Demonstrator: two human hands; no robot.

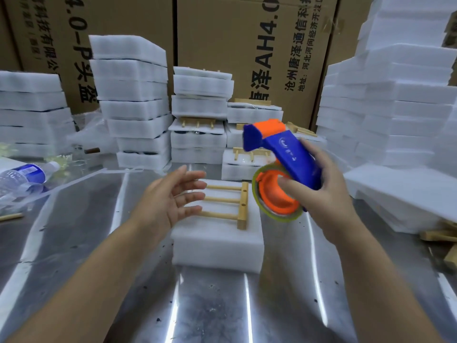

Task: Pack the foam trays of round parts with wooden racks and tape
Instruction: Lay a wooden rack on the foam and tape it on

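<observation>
A white foam tray (217,246) lies on the steel table in the middle, with a wooden rack (228,203) flat on its top. My left hand (170,199) hovers over the rack's left end, fingers spread and straight, holding nothing. My right hand (321,191) grips a blue and orange tape dispenser (284,169) with a roll of clear tape, held in the air just above the tray's right side. The round parts inside the tray are hidden.
Packed foam trays with racks (247,154) are stacked behind the tray. Taller foam stacks stand at left (136,100) and right (385,115), with cardboard boxes (247,45) behind. A water bottle (24,174) lies at left. Loose wooden pieces (440,236) lie at right.
</observation>
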